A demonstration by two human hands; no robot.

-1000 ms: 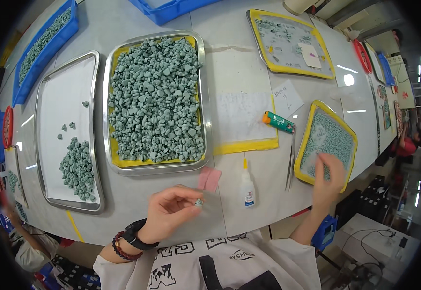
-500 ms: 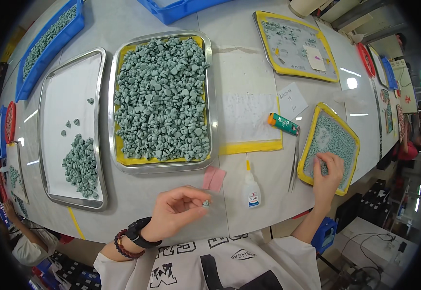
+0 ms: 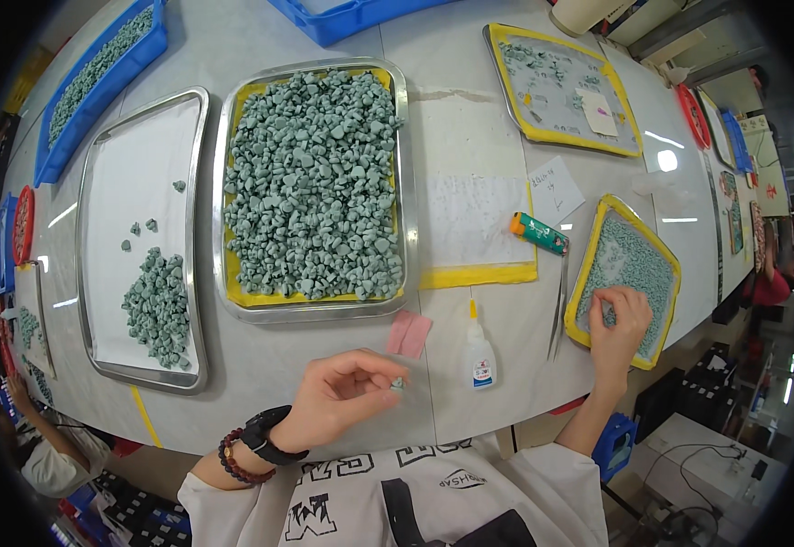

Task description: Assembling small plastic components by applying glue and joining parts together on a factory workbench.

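Between thumb and forefinger, my left hand (image 3: 347, 397) pinches a small grey-green stone piece (image 3: 398, 384), held above the table's near edge. Curled fingers of my right hand (image 3: 622, 330) reach down into a yellow-rimmed tray (image 3: 665, 342) at the right, which holds many tiny green stone bits (image 3: 638, 260). Its fingertips are drawn together among the bits, and what they grip is too small or hidden to tell. A white glue bottle (image 3: 480, 356) with a yellow tip lies between the two hands. Tweezers (image 3: 559, 305) rest just left of the small tray.
A metal tray (image 3: 233, 305) heaped with larger green stones (image 3: 315, 187) stands ahead. Left of it, a white-lined tray (image 3: 123, 301) carries a smaller pile. Also nearby are a pink cloth (image 3: 409, 334), a green-and-orange lighter-like tube (image 3: 539, 233), and another yellow-rimmed tray (image 3: 588, 141).
The whole view has shifted slightly, so the table things appear a little further right. Both hands keep nearly the same pose, the left still pinching its stone piece.
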